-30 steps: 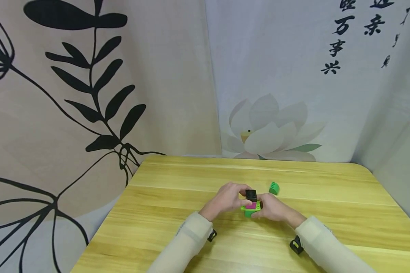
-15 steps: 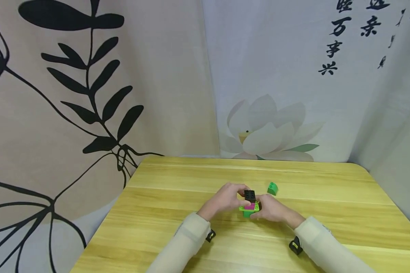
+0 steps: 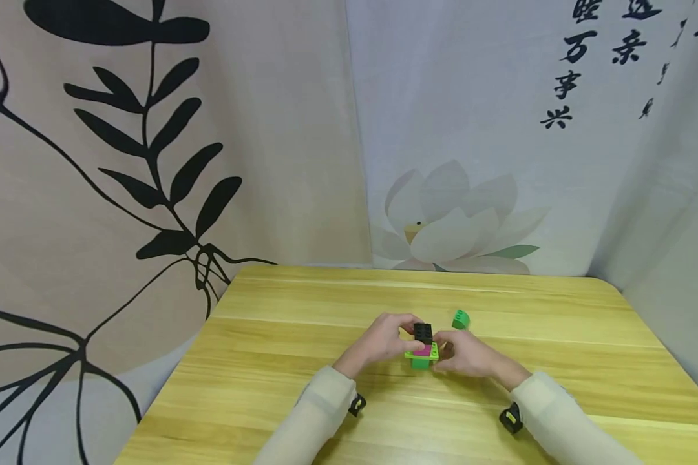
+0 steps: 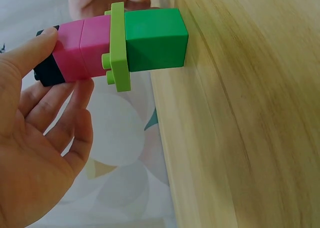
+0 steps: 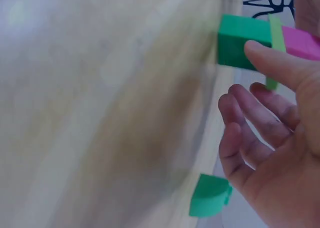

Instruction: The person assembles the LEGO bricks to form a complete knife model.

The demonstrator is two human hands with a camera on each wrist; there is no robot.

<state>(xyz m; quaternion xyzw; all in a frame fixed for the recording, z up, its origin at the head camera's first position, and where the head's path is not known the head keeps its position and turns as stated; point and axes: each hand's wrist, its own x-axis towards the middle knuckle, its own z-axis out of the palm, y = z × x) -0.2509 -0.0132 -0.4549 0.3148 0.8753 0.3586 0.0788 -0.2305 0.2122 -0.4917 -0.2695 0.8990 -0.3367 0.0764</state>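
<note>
A tower of toy building blocks stands on the wooden table: a green block (image 4: 156, 40) at the base, a lime plate (image 4: 120, 47) with studs over it, two pink blocks (image 4: 82, 47), and a black block (image 3: 423, 332) on top. My left hand (image 3: 386, 339) pinches the tower near its top, thumb at the join of black and pink, fingers on the other side. Beside the tower's right side is my right hand (image 3: 468, 353), fingers loosely bent. Its thumb overlaps the green block in the right wrist view, and its fingertips stay close to the lime plate.
A loose green block (image 3: 461, 319) with a curved side lies behind the right hand. The table (image 3: 302, 303) ends at a fabric backdrop (image 3: 291, 161) printed with plants and characters. Black wrist cameras (image 3: 510, 418) hang below both sleeves.
The right hand has eased slightly away from the tower to the right. The left hand keeps its hold at the top. The head view has shifted a little.
</note>
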